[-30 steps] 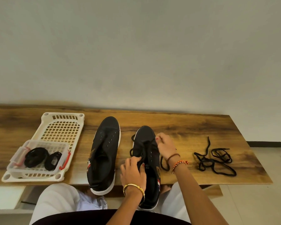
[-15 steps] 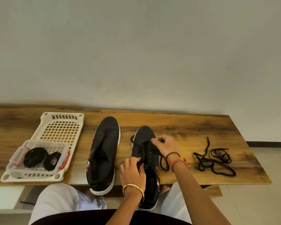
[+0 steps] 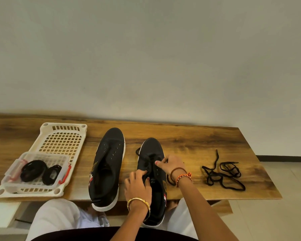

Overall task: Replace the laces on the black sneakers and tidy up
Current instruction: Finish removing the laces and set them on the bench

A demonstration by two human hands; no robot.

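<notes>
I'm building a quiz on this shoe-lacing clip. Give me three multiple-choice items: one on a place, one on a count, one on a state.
1. Where does the loose tangled black lace lie?
A. in the basket
B. on the wooden table, right of both sneakers
C. on the floor

2. How many black lace coils sit in the clear plastic box?
A. one
B. two
C. four

3. What state is the left black sneaker in?
A. fully laced
B. eyelets empty
C. upside down

Answers:
1 B: the lace rests on the table.
2 B: two coils show in the box.
3 B: the left sneaker shows bare eyelets, while both hands work on the right sneaker.
</notes>
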